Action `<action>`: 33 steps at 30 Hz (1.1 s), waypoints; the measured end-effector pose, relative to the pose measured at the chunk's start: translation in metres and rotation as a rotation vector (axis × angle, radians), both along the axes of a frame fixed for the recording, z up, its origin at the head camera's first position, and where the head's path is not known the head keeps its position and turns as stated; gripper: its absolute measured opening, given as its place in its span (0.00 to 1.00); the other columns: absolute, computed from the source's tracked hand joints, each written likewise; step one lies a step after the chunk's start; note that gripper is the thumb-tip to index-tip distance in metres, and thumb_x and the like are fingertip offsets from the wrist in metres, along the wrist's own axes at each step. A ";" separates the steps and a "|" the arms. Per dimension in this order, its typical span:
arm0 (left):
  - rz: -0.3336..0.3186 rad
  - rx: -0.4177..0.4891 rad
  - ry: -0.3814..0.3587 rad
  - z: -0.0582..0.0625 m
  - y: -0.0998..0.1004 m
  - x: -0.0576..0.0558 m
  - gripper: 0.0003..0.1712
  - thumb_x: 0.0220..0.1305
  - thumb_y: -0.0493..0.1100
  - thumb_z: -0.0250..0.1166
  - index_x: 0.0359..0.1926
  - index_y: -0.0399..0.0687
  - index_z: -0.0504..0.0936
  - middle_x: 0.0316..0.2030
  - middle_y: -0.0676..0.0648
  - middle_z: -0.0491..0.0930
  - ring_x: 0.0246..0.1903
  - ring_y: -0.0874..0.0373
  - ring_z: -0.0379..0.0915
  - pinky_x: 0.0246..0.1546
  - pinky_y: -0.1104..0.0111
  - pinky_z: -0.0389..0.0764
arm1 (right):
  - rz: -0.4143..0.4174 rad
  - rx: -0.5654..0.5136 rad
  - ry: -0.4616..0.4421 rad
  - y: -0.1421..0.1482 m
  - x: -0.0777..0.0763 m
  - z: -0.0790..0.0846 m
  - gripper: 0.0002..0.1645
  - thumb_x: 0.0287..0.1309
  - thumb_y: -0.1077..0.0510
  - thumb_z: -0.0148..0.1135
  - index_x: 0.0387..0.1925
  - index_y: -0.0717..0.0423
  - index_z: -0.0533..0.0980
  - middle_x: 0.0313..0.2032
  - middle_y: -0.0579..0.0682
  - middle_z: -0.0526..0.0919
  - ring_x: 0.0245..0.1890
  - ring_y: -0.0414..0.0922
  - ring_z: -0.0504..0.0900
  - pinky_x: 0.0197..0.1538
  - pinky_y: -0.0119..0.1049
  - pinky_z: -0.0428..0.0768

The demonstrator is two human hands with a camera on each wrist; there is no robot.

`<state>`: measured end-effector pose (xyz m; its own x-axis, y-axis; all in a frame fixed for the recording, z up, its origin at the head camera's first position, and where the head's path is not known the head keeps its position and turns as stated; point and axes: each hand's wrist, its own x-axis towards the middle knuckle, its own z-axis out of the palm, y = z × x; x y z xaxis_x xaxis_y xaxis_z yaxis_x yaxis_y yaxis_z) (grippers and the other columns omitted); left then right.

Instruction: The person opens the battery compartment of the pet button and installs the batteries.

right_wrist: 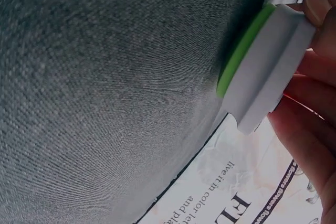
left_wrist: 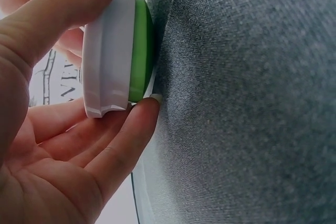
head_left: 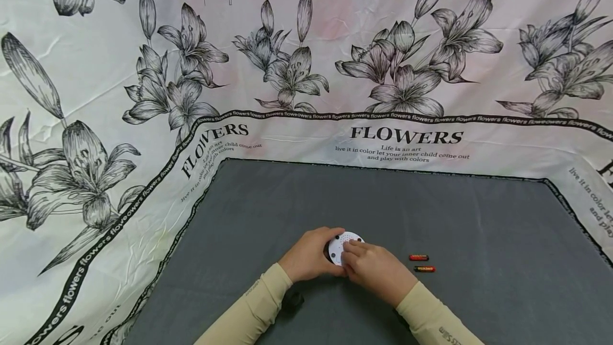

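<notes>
A round white buzzer (head_left: 337, 246) with a green button (left_wrist: 140, 51) is held between my hands, green side toward the grey cloth. Its white underside, with small holes and dark round spots, faces up in the head view. My left hand (head_left: 308, 255) grips the buzzer by its rim, thumb on one side and fingers on the other. Curled fingers of my right hand (head_left: 378, 270) lie on the underside and cover part of it. In the right wrist view, its fingers (right_wrist: 307, 135) are behind the white casing (right_wrist: 268, 69), with a fingertip at the rim.
Two small red and black batteries (head_left: 419, 257) lie side by side on the grey cloth (head_left: 268, 201), right of my right hand. A white flower-printed cloth border (head_left: 407, 142) surrounds the grey area. A dark object (head_left: 292, 302) shows beside my left sleeve.
</notes>
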<state>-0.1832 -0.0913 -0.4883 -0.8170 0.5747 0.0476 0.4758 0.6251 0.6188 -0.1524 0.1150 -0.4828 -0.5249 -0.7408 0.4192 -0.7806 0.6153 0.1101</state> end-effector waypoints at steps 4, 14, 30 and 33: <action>0.001 -0.001 -0.005 0.001 0.000 0.000 0.50 0.50 0.58 0.79 0.72 0.50 0.71 0.58 0.50 0.80 0.53 0.60 0.77 0.52 0.70 0.78 | 0.018 -0.002 0.049 0.001 -0.001 -0.003 0.11 0.48 0.56 0.78 0.27 0.48 0.79 0.36 0.45 0.87 0.35 0.39 0.84 0.39 0.35 0.85; 0.011 0.013 -0.022 -0.001 -0.001 -0.001 0.52 0.49 0.62 0.79 0.72 0.52 0.70 0.62 0.51 0.78 0.54 0.61 0.76 0.52 0.70 0.78 | -0.024 -0.089 -0.271 0.013 0.000 0.004 0.11 0.57 0.59 0.73 0.43 0.49 0.84 0.50 0.47 0.88 0.50 0.44 0.86 0.50 0.42 0.85; -0.038 0.011 0.017 -0.005 0.000 -0.001 0.50 0.50 0.61 0.79 0.71 0.55 0.70 0.60 0.54 0.78 0.52 0.64 0.75 0.51 0.72 0.77 | -0.144 -0.103 -0.344 0.011 0.000 0.006 0.21 0.54 0.49 0.76 0.49 0.50 0.83 0.62 0.57 0.80 0.60 0.58 0.81 0.53 0.51 0.83; -0.041 0.010 0.024 -0.006 0.001 -0.001 0.51 0.49 0.61 0.80 0.72 0.55 0.70 0.61 0.54 0.78 0.52 0.64 0.75 0.52 0.72 0.77 | -0.136 -0.097 -0.340 0.010 -0.001 0.007 0.20 0.54 0.50 0.76 0.48 0.50 0.83 0.61 0.56 0.80 0.59 0.56 0.82 0.51 0.49 0.84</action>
